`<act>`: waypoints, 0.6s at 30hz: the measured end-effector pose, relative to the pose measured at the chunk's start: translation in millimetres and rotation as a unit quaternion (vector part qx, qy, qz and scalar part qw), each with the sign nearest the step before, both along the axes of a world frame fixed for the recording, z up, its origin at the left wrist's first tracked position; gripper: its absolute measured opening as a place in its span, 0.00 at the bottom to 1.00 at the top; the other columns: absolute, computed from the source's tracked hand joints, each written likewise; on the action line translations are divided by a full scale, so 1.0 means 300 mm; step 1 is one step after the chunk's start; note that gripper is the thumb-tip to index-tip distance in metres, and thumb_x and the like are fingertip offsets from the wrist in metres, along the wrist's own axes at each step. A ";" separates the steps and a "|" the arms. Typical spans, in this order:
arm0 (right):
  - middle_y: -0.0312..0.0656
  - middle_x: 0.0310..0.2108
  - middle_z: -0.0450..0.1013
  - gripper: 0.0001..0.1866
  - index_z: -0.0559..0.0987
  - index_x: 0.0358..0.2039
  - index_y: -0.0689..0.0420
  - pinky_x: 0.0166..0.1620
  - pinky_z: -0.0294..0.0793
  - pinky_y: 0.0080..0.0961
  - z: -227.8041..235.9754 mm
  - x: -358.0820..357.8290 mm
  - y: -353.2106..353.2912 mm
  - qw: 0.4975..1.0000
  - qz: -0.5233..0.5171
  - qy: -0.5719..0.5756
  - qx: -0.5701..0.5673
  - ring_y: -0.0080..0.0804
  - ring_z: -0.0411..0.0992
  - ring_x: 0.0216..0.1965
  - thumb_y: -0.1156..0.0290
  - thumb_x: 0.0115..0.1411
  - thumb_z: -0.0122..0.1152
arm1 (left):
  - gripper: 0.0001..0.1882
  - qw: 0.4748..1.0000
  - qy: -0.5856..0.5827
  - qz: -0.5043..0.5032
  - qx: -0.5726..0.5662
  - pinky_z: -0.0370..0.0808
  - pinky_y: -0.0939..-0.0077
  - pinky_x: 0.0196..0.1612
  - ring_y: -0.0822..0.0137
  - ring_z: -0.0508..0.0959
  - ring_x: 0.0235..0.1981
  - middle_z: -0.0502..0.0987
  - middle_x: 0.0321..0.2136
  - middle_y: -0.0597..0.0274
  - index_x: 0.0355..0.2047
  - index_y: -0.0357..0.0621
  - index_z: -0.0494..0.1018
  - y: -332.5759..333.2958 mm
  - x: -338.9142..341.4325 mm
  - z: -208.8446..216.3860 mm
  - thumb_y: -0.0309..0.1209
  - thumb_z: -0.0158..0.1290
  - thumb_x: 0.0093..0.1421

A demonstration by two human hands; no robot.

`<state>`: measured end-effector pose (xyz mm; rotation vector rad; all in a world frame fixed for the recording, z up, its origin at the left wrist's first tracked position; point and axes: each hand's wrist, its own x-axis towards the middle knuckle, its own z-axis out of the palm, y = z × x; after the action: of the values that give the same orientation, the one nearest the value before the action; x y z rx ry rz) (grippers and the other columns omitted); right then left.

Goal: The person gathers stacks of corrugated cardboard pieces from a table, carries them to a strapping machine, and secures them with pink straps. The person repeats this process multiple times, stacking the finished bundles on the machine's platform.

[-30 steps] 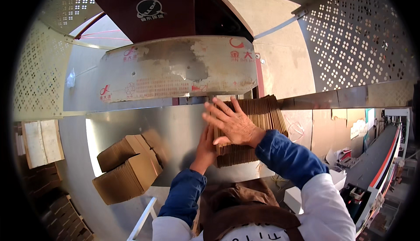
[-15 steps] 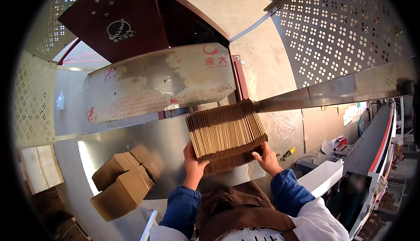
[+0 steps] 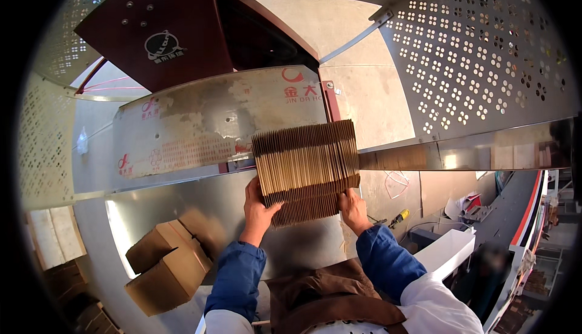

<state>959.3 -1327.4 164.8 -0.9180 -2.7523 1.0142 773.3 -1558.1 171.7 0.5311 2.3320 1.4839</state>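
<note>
Between my two hands is a thick stack of flat brown cardboard pieces (image 3: pixel 309 161), standing on edge side by side with their folded edges upward. My left hand (image 3: pixel 259 211) presses against the stack's near left corner, thumb along its front. At the near right corner my right hand (image 3: pixel 354 210) grips the other end, fingers partly hidden behind it. The stack is over the far part of the shiny metal table (image 3: pixel 236 203), close to the machine; whether it touches the metal I cannot tell.
An open brown cardboard box (image 3: pixel 167 267) stands at the left of the table. Ahead is a dark red machine (image 3: pixel 151 37) with a worn, printed metal panel (image 3: pixel 218 112). Perforated metal guards (image 3: pixel 467 49) curve around. At right lie a yellow-handled tool (image 3: pixel 400 217) and a white trough (image 3: pixel 445 252).
Both hands have moved the cardboard stack away from me and slightly left, toward the machine. It now sits straighter, less tilted. The box at left stays put.
</note>
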 end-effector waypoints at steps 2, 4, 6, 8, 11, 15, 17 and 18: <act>0.59 0.30 0.70 0.10 0.66 0.34 0.61 0.37 0.69 0.50 -0.006 -0.016 0.005 1.000 -0.007 0.004 -0.002 0.63 0.70 0.34 0.67 0.68 0.47 | 0.48 1.000 -0.001 -0.010 0.005 0.74 0.59 0.56 0.48 0.72 0.55 0.66 0.57 0.51 0.62 0.43 0.59 0.015 -0.043 -0.012 0.25 0.71 0.41; 0.59 0.30 0.70 0.10 0.65 0.34 0.61 0.36 0.69 0.50 -0.014 -0.022 0.012 1.000 -0.008 -0.006 0.005 0.63 0.70 0.34 0.67 0.68 0.47 | 0.48 1.000 0.007 -0.016 0.006 0.75 0.59 0.55 0.48 0.72 0.55 0.66 0.56 0.51 0.62 0.44 0.59 0.020 -0.071 -0.020 0.27 0.71 0.41; 0.59 0.30 0.70 0.09 0.65 0.35 0.61 0.36 0.69 0.50 -0.011 -0.039 0.015 1.000 -0.014 -0.009 0.008 0.63 0.70 0.34 0.67 0.68 0.47 | 0.48 1.000 0.007 -0.015 0.009 0.75 0.59 0.55 0.49 0.72 0.55 0.66 0.56 0.51 0.63 0.44 0.59 0.024 -0.084 -0.031 0.27 0.71 0.42; 0.59 0.30 0.71 0.09 0.65 0.35 0.60 0.36 0.69 0.51 -0.007 -0.064 0.026 1.000 -0.020 -0.017 0.008 0.63 0.70 0.34 0.67 0.68 0.48 | 0.48 1.000 -0.001 -0.007 0.017 0.75 0.58 0.54 0.49 0.72 0.55 0.66 0.56 0.51 0.63 0.45 0.59 0.034 -0.096 -0.041 0.28 0.71 0.42; 0.59 0.31 0.72 0.08 0.66 0.37 0.59 0.35 0.70 0.51 -0.015 -0.096 0.052 0.999 -0.028 -0.025 0.010 0.64 0.71 0.34 0.68 0.67 0.49 | 0.48 1.000 0.005 -0.006 0.014 0.72 0.59 0.56 0.48 0.70 0.56 0.65 0.56 0.49 0.63 0.41 0.59 0.050 -0.108 -0.044 0.29 0.71 0.43; 0.58 0.32 0.75 0.08 0.67 0.42 0.59 0.36 0.71 0.51 -0.045 -0.102 0.071 0.998 -0.043 0.034 -0.004 0.64 0.72 0.34 0.70 0.66 0.50 | 0.47 1.000 0.005 0.003 0.000 0.70 0.59 0.58 0.49 0.69 0.57 0.65 0.56 0.48 0.63 0.39 0.59 0.065 -0.110 -0.030 0.29 0.70 0.44; 0.57 0.33 0.75 0.09 0.67 0.44 0.60 0.36 0.72 0.50 -0.041 -0.112 0.069 0.998 -0.028 0.064 -0.012 0.63 0.73 0.35 0.71 0.66 0.50 | 0.47 1.000 0.016 0.011 0.009 0.73 0.58 0.55 0.49 0.71 0.54 0.66 0.55 0.49 0.63 0.43 0.60 0.059 -0.103 -0.055 0.29 0.71 0.42; 0.57 0.35 0.76 0.11 0.67 0.47 0.59 0.38 0.73 0.49 -0.036 -0.120 0.071 0.999 -0.030 0.035 -0.021 0.63 0.74 0.36 0.71 0.66 0.49 | 0.47 0.999 0.027 0.021 0.011 0.75 0.57 0.54 0.48 0.73 0.53 0.67 0.54 0.50 0.62 0.45 0.60 0.057 -0.113 -0.044 0.30 0.71 0.42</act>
<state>923.4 -1306.1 153.9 -0.9445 -2.6396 1.0769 739.5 -1541.0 158.4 0.5365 2.3844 1.5340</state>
